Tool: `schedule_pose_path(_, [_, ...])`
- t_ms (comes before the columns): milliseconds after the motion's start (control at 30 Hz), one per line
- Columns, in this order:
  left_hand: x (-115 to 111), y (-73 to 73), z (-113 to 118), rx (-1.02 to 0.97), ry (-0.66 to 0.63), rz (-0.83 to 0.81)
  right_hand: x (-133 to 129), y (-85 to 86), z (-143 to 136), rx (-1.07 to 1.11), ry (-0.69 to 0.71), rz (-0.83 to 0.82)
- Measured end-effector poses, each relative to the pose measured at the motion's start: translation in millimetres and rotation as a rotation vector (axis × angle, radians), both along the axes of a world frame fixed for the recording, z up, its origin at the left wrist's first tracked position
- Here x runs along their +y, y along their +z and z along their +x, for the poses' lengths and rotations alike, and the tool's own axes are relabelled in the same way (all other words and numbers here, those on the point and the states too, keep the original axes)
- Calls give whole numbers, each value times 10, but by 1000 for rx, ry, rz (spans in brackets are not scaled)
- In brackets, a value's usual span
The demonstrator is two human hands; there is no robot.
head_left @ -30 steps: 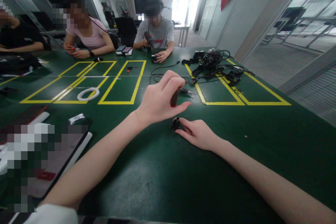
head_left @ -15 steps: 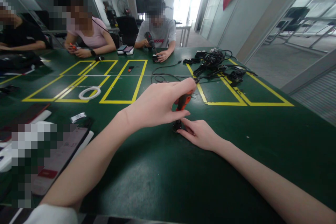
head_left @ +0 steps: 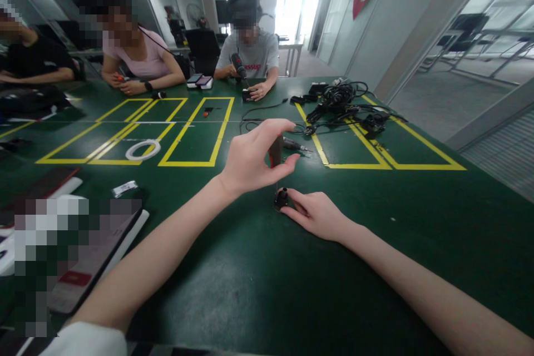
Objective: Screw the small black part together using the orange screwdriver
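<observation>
A dark screwdriver point(head_left: 276, 153) with a red part on its handle stands upright in my left hand point(head_left: 258, 156). The thumb and forefinger of that hand are spread apart in front, while the handle lies against the palm side. Its thin shaft points down at a small black part point(head_left: 282, 198) on the green table point(head_left: 334, 289). My right hand point(head_left: 319, 212) pinches this black part from the right between thumb and forefinger. Just beyond my left hand lies another dark tool point(head_left: 295, 145) with a pointed metal end.
A tangle of black cables point(head_left: 337, 97) lies at the back right. On the left are a white ring point(head_left: 143, 149), a small white packet point(head_left: 124, 188) and a phone point(head_left: 100, 245). Across the table sit several people; one holds a power driver point(head_left: 238, 65).
My left hand has shifted slightly left and its thumb and forefinger have spread. The screwdriver has moved left and its shaft now shows. My right hand has stayed on the black part.
</observation>
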State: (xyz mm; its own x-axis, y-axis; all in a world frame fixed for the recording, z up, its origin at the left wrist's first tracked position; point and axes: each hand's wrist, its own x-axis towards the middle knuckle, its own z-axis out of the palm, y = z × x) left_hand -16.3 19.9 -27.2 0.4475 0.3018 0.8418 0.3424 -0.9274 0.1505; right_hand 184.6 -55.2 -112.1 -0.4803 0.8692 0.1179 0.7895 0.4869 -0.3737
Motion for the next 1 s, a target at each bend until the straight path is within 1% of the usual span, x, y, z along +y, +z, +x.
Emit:
schedule_pose_path(67, [-6, -39, 30, -31, 18, 19, 2, -7, 4, 5, 0, 2])
schedule_pose_path(167, [-28, -5, 42, -12, 54, 61, 4, -23, 11, 18, 3, 12])
schedule_pose_path(233, [-50, 71, 24, 46, 33, 37, 4, -27, 13, 20, 6, 18])
schedule_pose_path(267, [-63, 122, 5, 85, 9, 0, 4, -26, 12, 16, 6, 21])
schedule_pose_path(333, [-94, 241, -54, 226, -69, -109, 2, -19, 10, 7, 4, 24])
schedule_pose_path(400, [-131, 363, -131, 354, -134, -165, 0, -10, 8, 3, 3, 18])
schedule_pose_path(500, [-183, 495, -235, 432, -149, -177, 0, -2, 9, 4, 7, 10])
schedule_pose_path(567, [-201, 537, -273, 447, -150, -192, 0, -1, 12, 4, 8, 15])
schedule_pose_path(700, [-177, 544, -286, 435, -157, -200, 0, -5, 14, 12, 5, 12])
schedule_pose_path(800, [-117, 517, -286, 417, -146, -158, 2, -12, 17, 13, 4, 7])
schedule_pose_path(900, [-29, 460, -283, 405, -111, -39, 9, -30, 26, 18, 3, 13])
schedule_pose_path(1000, [69, 363, -245, 351, -108, 156, 16, -52, 34, 25, 5, 16])
